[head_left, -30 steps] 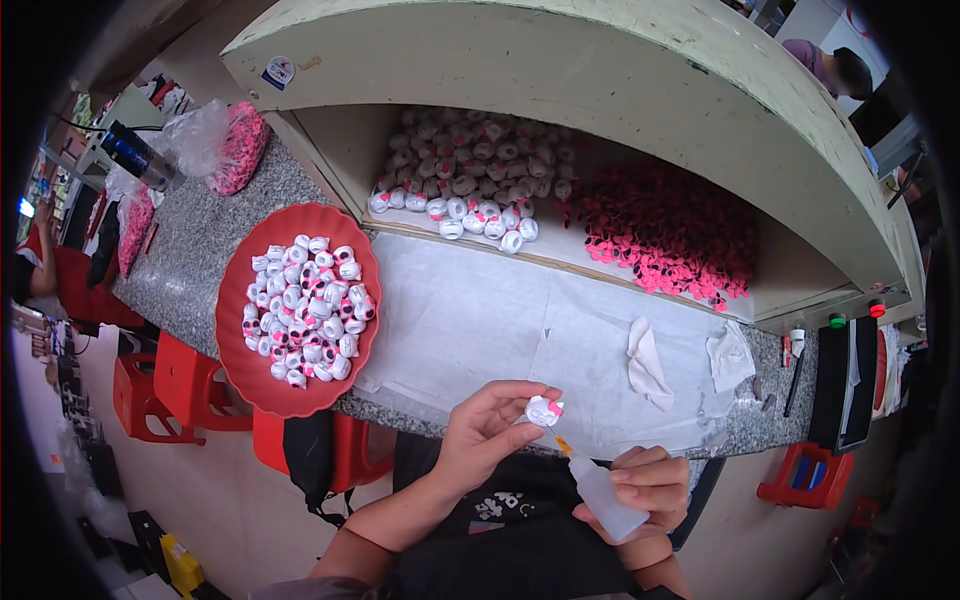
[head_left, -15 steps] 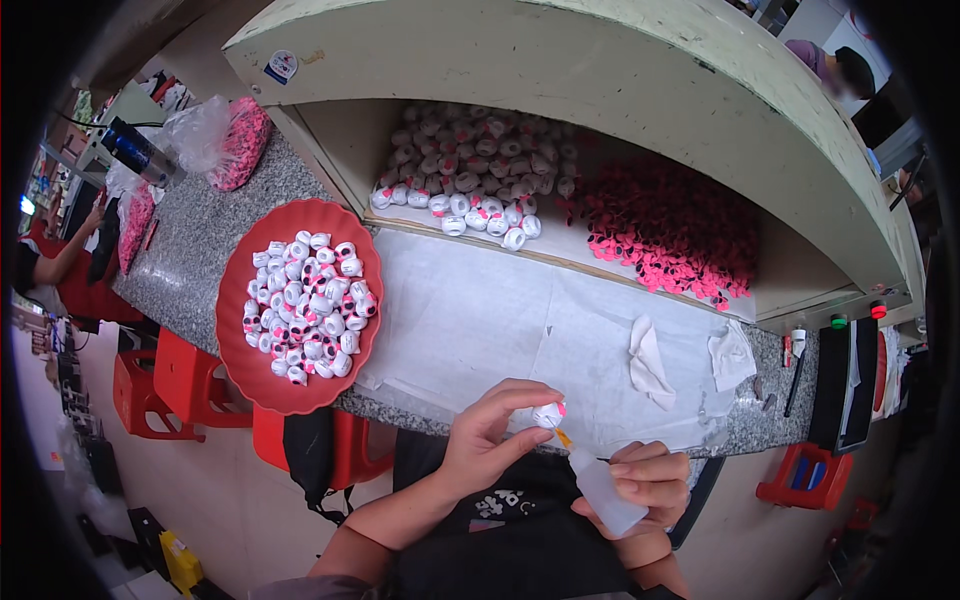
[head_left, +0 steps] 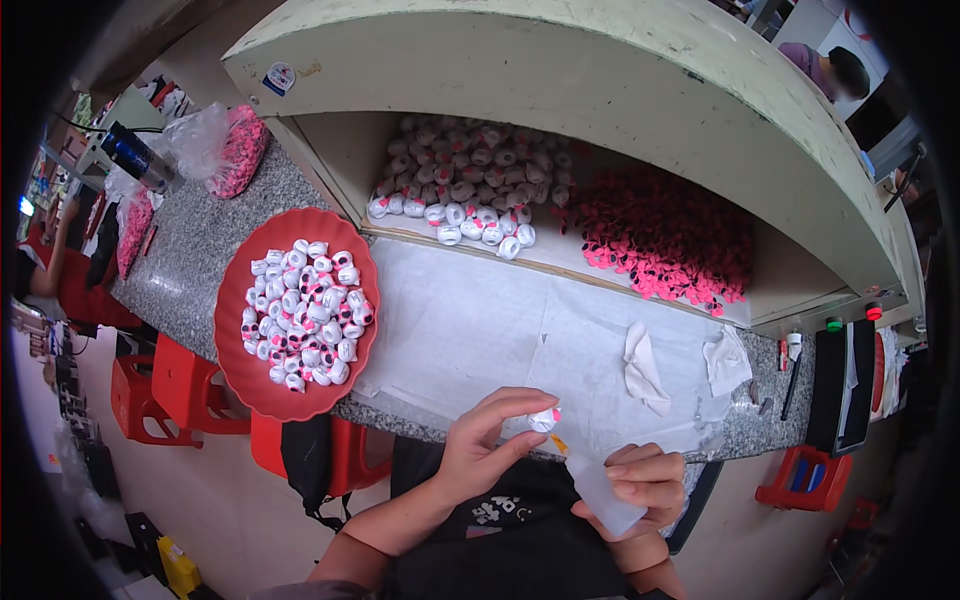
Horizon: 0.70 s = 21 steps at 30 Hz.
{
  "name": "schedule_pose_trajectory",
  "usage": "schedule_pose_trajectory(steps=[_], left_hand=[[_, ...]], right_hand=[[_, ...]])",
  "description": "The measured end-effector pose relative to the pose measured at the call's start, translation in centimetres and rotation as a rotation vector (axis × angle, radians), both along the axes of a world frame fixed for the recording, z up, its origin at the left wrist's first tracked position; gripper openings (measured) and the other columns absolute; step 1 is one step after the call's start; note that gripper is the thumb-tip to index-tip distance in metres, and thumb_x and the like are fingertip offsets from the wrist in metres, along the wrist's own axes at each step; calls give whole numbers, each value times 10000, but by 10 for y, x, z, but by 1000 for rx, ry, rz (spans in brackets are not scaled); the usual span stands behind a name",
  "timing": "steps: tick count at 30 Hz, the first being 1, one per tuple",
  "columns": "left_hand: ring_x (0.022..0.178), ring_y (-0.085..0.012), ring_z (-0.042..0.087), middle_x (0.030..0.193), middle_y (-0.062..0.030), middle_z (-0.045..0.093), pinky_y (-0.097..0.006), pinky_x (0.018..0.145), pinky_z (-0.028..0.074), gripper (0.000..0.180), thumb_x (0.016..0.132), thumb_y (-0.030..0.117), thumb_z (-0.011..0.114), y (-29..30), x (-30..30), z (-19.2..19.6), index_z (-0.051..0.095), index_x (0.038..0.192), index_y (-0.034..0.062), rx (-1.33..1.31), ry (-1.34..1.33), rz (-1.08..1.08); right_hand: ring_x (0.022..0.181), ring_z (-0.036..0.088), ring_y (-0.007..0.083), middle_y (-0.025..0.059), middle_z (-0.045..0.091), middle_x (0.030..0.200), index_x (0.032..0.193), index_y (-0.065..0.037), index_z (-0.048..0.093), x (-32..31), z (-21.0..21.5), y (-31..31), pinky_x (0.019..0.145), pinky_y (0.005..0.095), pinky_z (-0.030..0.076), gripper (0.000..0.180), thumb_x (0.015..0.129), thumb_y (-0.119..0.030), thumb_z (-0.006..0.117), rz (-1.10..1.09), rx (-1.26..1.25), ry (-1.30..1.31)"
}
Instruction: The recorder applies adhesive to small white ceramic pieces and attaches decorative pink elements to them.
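My left hand [head_left: 485, 450] pinches a small white rounded piece with a pink patch [head_left: 541, 421] between thumb and fingertips, above the front edge of the worktop. My right hand [head_left: 648, 488] is wrapped round a translucent white squeeze bottle [head_left: 603, 497]. The bottle's thin orange tip [head_left: 559, 444] points up at the underside of the piece, with a small gap between them. To the left stands a red scalloped tray [head_left: 232, 330], heaped with similar white, pink and black pieces [head_left: 300, 318].
Under a pale arched cabinet [head_left: 480, 65] lie a pile of white pieces [head_left: 470, 180] and a heap of pink and black parts [head_left: 670, 250]. Two crumpled cloths [head_left: 648, 370] rest on white sheeting [head_left: 480, 320]. Plastic bags of pink parts [head_left: 238, 150] sit far left. Red stools [head_left: 200, 385] stand below.
The bottle tip has drawn slightly away from the white piece, which is turned so more pink shows. Both hands keep their holds. The whole view has shifted a little.
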<state>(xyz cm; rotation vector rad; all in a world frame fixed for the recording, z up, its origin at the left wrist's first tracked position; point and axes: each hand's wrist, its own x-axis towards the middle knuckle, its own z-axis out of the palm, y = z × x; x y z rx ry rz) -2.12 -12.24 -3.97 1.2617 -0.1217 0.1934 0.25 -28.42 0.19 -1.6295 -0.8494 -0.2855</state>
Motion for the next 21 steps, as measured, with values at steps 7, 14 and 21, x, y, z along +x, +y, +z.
schedule_pose_trajectory(steps=[7, 14, 21], left_hand=[[912, -175, 506, 1010, -148, 512, -256, 784, 395, 338, 682, -86, 528, 21, 4, -5, 471, 1010, -25, -117, 74, 221], [869, -142, 518, 1000, -141, 524, -232, 755, 399, 350, 689, -70, 541, 31, -3, -4, 461, 1026, -21, -161, 105, 300], [876, -143, 518, 998, -137, 525, -233, 757, 399, 348, 697, -67, 537, 38, -3, -9, 457, 1033, -23, -157, 125, 301]], right_hand=[[655, 518, 174, 93, 452, 813, 821, -43, 398, 52, -3, -12, 616, 254, 443, 342, 603, 20, 653, -34, -66, 230], [714, 544, 211, 98, 504, 783, 839, -17, 483, 140, -38, 24, 635, 299, 422, 261, 619, 19, 617, -313, -542, 168], [717, 538, 263, 99, 538, 784, 797, -28, 515, 152, -48, 42, 593, 337, 429, 227, 608, -31, 640, -399, -749, -38]])
